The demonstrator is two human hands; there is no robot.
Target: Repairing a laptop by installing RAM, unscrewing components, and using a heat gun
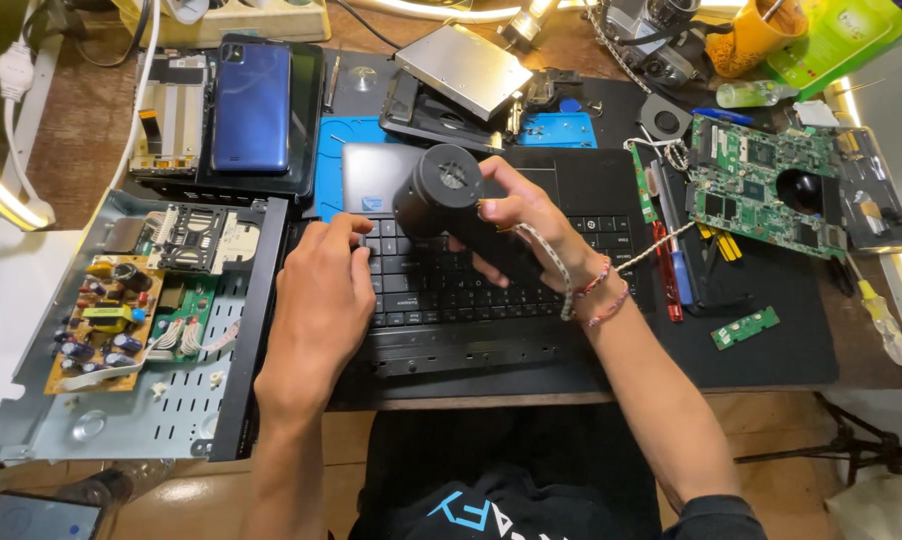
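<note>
**A:** What are the two hands doing?

**B:** The right hand [516,225] is clamped around a black cylindrical tool [451,205], holding it tilted just above the upper left of a black laptop keyboard [491,290], its round end turned up toward the camera. A braided cord runs from the tool past the wrist, which wears beaded bracelets. The left hand [321,290] lies flat on the left side of the keyboard — fingers loosely together, gripping nothing, the fingertips just beside the tool.

**A:** Where does the keyboard sit?

**B:** In the middle of a cluttered wooden table [81,150], on a dark mat, right in front of the person.

**A:** And around it?

**B:** To the left, an opened metal chassis [171,400] holds a brown circuit board [106,325] with capacitors and coils. Behind that lies a blue phone [253,105] on a black tablet. To the right — a green circuit board [756,185], a red-handled screwdriver [664,270] and a small green board strip [744,327]. At the far edge rests a silver drive case [463,68].
</note>
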